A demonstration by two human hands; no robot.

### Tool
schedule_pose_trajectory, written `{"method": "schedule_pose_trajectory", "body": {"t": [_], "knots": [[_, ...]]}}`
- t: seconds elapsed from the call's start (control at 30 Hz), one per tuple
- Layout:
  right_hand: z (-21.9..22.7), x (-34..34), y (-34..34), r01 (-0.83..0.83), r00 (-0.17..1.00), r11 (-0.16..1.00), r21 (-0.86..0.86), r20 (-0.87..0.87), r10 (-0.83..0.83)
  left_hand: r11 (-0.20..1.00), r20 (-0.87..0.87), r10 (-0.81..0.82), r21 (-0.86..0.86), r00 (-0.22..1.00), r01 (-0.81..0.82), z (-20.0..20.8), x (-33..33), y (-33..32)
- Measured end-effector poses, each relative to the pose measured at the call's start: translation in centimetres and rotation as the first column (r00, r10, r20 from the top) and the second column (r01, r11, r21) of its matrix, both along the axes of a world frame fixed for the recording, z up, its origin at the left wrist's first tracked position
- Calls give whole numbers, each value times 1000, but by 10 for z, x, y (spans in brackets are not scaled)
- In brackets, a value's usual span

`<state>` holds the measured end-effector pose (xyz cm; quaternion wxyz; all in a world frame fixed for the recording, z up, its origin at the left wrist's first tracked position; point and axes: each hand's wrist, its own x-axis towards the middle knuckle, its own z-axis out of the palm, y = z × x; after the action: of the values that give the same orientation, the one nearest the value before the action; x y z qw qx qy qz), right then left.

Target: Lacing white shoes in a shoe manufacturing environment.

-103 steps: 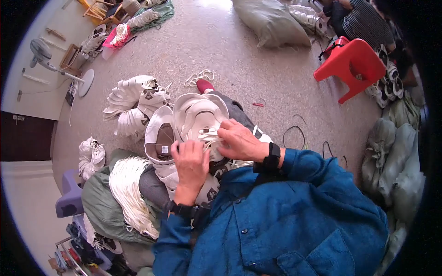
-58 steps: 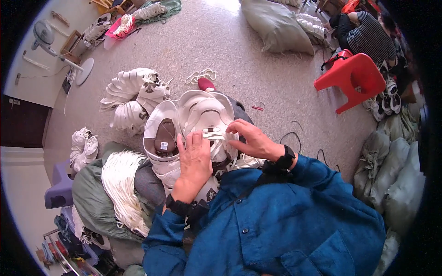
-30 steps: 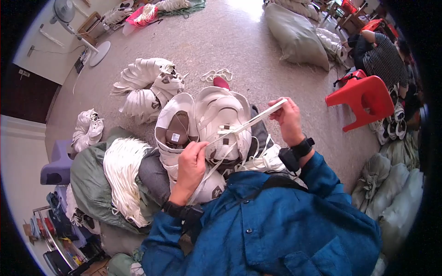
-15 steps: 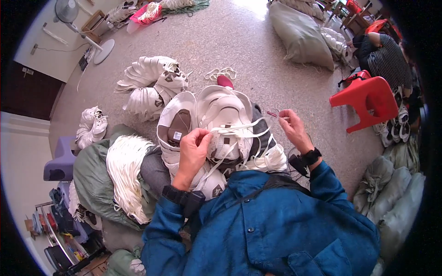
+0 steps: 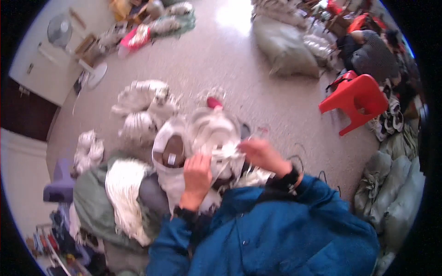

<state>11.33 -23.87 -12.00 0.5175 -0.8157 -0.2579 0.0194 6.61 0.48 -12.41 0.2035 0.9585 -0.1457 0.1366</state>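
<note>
A pale shoe (image 5: 214, 133) with white laces (image 5: 226, 151) sits in front of me, the picture smeared by motion. Close against its left side is a second pale shoe (image 5: 171, 149), its brown insole showing. My left hand (image 5: 198, 175) is closed at the near left side of the laced shoe; what its fingers pinch is blurred. From the right, my right hand (image 5: 264, 155) reaches to the laces with its fingers drawn together. Whatever they grip cannot be made out, though a faint reddish thin shape shows just above that hand.
A bundle of white laces (image 5: 126, 198) lies on a green sack (image 5: 94, 195) at my left. Rows of pale shoes (image 5: 140, 126) stand ahead on the floor. At right are a red stool (image 5: 357, 101), grey sacks (image 5: 386, 193) and a crouching person (image 5: 375, 55).
My right hand has come left and down, from out beside the shoe to its laces. My left hand has shifted slightly down. The whole view has tilted and blurred.
</note>
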Motion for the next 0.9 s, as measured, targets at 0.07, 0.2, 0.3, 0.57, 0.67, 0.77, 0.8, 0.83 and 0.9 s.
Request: {"method": "schedule_pose_trajectory", "body": {"t": [0.07, 0.2, 0.3, 0.57, 0.67, 0.77, 0.8, 0.83, 0.9], "knots": [[-12, -9, 25, -214, 977, 973, -85, -29, 212, 999, 37, 9, -44, 999, -8, -9, -1, 3], [-6, -11, 57, -218, 946, 887, -407, 137, 295, 994, -63, 78, -69, 995, -82, 17, -22, -4], [-7, -5, 64, -271, 934, 857, -439, 96, 344, 999, -89, 43, -21, 995, -45, 14, -29, -9], [-9, -4, 71, -227, 939, 861, -455, 132, 317, 938, 37, 146, 312, 989, -150, -22, -21, -11], [-11, -8, 77, -226, 932, 856, -465, 152, 328, 926, 8, 186, 332, 982, -178, -21, -16, -13], [-13, -9, 74, -233, 930, 866, -443, 159, 332, 937, -11, 199, 294, 980, -187, -19, -14, -11], [-16, -8, 74, -215, 921, 882, -420, 212, 326, 944, 0, 187, 275, 982, -180, -19, -13, -9], [-15, -9, 74, -203, 911, 896, -395, 260, 321, 944, 1, 190, 275, 982, -183, -18, -14, -9], [-13, -10, 74, -195, 921, 889, -413, 235, 311, 957, -17, 179, 235, 984, -170, -16, -15, -7]]}}
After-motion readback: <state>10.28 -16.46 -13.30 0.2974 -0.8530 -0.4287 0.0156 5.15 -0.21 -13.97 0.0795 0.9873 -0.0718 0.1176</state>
